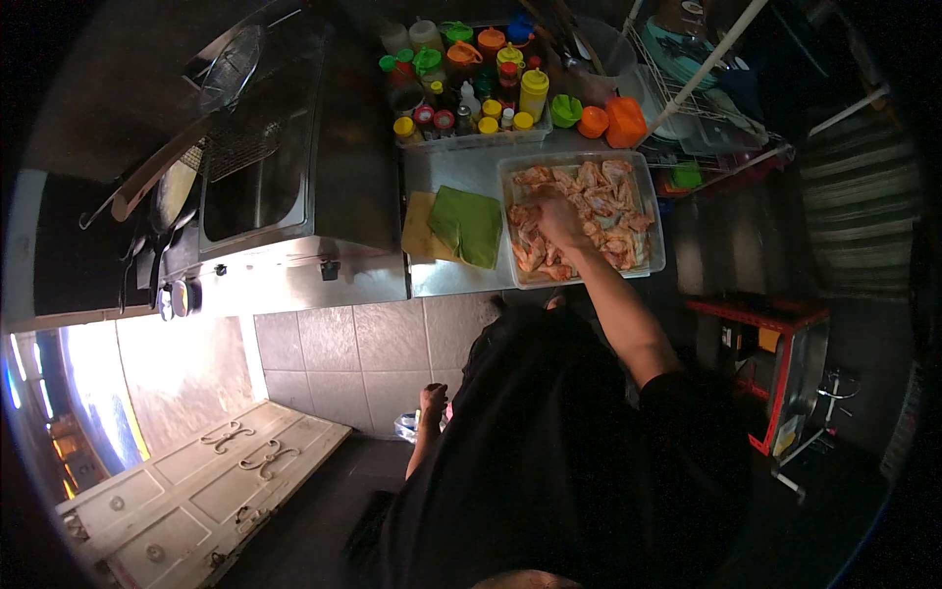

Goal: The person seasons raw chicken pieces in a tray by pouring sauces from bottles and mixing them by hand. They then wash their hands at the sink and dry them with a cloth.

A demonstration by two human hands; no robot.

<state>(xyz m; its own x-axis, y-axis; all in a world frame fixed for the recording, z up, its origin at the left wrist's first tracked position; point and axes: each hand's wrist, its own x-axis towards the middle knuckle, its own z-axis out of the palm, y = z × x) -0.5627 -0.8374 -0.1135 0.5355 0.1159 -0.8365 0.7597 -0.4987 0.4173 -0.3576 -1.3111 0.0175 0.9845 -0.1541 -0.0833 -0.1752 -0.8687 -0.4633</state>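
Observation:
My right hand (561,219) reaches down into a wide clear plastic tub (657,221) on the steel counter. Raw chicken pieces (614,199), coated in a reddish seasoning, cover most of the tub's bottom. The fingertips are among the pieces at the left side; whether they grip one cannot be made out. Low at my left side hangs my left hand (434,397), away from the counter, its fingers partly curled and its palm hidden. Left of the tub, a folded green cloth (467,224) lies over a tan board or cloth (417,228).
Behind the tub stands a plastic bin (478,140) crowded with sauce bottles and spice jars. Orange cups (625,121) sit beside it. A deep fryer (254,191) is at the left, with a wire skimmer (232,70) above. At right are a wire rack (684,103) and red metal frame (780,390).

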